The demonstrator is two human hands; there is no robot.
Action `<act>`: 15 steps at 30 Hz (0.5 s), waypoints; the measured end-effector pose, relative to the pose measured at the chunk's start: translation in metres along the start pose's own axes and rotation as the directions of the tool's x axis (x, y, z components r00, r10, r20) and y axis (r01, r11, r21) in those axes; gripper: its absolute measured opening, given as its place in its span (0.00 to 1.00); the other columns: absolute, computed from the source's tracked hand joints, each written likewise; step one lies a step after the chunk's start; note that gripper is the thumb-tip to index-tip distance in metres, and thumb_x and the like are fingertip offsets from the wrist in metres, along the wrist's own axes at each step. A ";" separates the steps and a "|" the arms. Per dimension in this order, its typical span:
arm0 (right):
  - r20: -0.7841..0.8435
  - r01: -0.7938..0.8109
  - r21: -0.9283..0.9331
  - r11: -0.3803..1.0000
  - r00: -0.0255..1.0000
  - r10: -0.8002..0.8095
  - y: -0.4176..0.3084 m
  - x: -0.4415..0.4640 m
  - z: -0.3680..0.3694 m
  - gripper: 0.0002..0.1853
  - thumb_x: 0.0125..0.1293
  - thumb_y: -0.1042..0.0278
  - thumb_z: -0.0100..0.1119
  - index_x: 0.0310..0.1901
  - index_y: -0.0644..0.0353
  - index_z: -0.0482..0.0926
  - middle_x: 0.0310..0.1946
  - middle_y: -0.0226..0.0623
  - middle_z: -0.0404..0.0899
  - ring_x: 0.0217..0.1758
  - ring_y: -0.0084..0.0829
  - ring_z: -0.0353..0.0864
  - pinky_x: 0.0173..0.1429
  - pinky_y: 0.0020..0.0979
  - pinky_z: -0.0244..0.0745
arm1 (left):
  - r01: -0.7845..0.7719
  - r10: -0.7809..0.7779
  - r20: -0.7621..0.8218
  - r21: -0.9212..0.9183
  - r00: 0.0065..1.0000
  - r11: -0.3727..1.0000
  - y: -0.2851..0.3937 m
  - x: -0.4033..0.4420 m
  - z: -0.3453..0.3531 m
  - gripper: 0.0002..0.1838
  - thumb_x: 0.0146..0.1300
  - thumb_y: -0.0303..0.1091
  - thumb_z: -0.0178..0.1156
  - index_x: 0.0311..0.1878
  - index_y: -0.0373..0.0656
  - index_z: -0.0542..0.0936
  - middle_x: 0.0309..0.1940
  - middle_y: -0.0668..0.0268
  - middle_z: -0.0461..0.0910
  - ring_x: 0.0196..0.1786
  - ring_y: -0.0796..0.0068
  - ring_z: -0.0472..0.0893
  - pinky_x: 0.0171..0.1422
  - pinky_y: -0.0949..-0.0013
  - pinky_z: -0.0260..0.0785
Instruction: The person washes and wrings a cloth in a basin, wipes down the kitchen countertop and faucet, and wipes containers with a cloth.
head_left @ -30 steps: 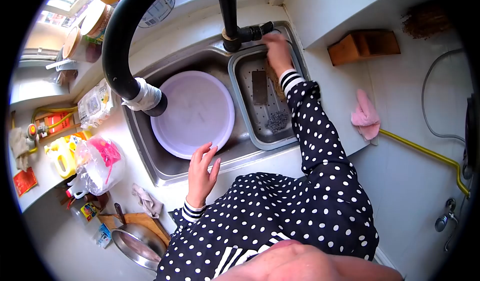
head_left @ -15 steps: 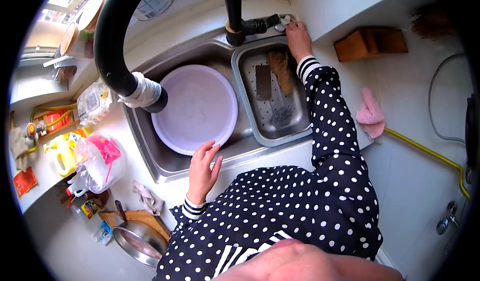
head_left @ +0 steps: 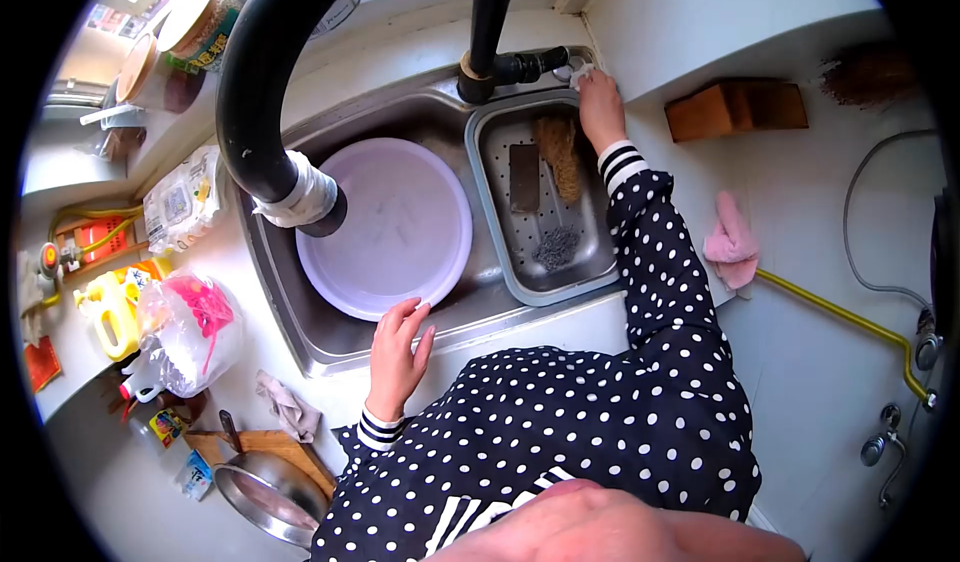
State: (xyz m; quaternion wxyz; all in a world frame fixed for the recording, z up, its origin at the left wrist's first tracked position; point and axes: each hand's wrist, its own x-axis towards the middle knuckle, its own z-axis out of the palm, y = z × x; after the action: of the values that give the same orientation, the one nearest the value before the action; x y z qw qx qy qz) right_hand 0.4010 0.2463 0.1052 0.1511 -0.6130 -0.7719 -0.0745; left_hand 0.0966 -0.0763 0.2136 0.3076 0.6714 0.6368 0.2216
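Note:
My left hand (head_left: 397, 354) hovers by the near rim of the lavender basin (head_left: 385, 232), fingers apart and holding nothing. At the sink's back right corner, my right hand (head_left: 601, 107) has its fingers closed on a small whitish item (head_left: 581, 75), too small to name. Just left of that hand is the grey-rimmed drain tray (head_left: 510, 272). Inside it lie a dark brown block (head_left: 523, 178), a tan fibrous scrubber (head_left: 560, 159) and a steel wool ball (head_left: 556, 248).
A thick black faucet pipe (head_left: 250, 92) arches over the sink (head_left: 300, 347). To the right are a wooden box (head_left: 737, 111), a pink cloth (head_left: 732, 242) and a yellow pipe (head_left: 845, 319). Bottles, a plastic bag (head_left: 190, 332) and a pan (head_left: 270, 497) stand at the left.
My right hand has gone from above the tray's back edge to the sink's back right corner, closing on the whitish item. My left hand has hardly moved. The view has shifted slightly.

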 end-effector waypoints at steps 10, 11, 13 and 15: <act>0.021 -0.004 0.189 0.982 1.000 0.000 0.003 -0.024 -0.019 0.10 0.55 0.76 0.45 0.34 0.65 0.77 0.34 0.47 0.74 0.39 0.48 0.72 0.43 0.41 0.68 | -0.025 0.025 -0.012 -0.034 1.000 0.999 0.005 0.001 -0.008 0.16 0.50 0.27 0.60 0.45 0.39 0.75 0.46 0.58 0.73 0.47 0.60 0.73 0.51 0.64 0.65; 0.036 -0.041 0.281 0.959 0.999 0.032 0.005 -0.027 -0.027 0.10 0.53 0.77 0.46 0.34 0.66 0.78 0.34 0.48 0.74 0.39 0.48 0.73 0.44 0.41 0.69 | -0.031 0.030 -0.034 -0.044 0.999 0.999 0.005 0.003 -0.008 0.16 0.50 0.27 0.60 0.45 0.39 0.75 0.46 0.58 0.73 0.47 0.60 0.73 0.51 0.64 0.65; 0.008 -0.163 0.406 0.899 0.984 0.175 -0.027 -0.031 -0.067 0.11 0.51 0.77 0.47 0.34 0.66 0.78 0.33 0.49 0.75 0.39 0.49 0.74 0.44 0.40 0.69 | -0.031 0.029 -0.042 -0.055 0.999 0.998 0.002 -0.002 -0.013 0.16 0.50 0.27 0.60 0.45 0.39 0.75 0.45 0.58 0.73 0.47 0.60 0.73 0.51 0.64 0.65; 0.027 -0.210 0.509 0.835 0.973 0.229 -0.039 -0.037 -0.070 0.12 0.50 0.75 0.48 0.37 0.67 0.78 0.32 0.51 0.77 0.37 0.47 0.77 0.44 0.37 0.71 | -0.028 0.027 -0.052 -0.024 0.998 0.999 0.000 -0.003 -0.017 0.16 0.51 0.26 0.59 0.45 0.38 0.75 0.45 0.58 0.73 0.48 0.59 0.73 0.51 0.65 0.66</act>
State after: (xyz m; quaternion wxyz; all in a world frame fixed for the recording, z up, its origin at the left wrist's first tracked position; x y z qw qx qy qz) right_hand 0.3804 0.1817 0.1615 0.3283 -0.6345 -0.6859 0.1386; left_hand 0.0844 -0.0774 0.2264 0.2963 0.6701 0.6326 0.2511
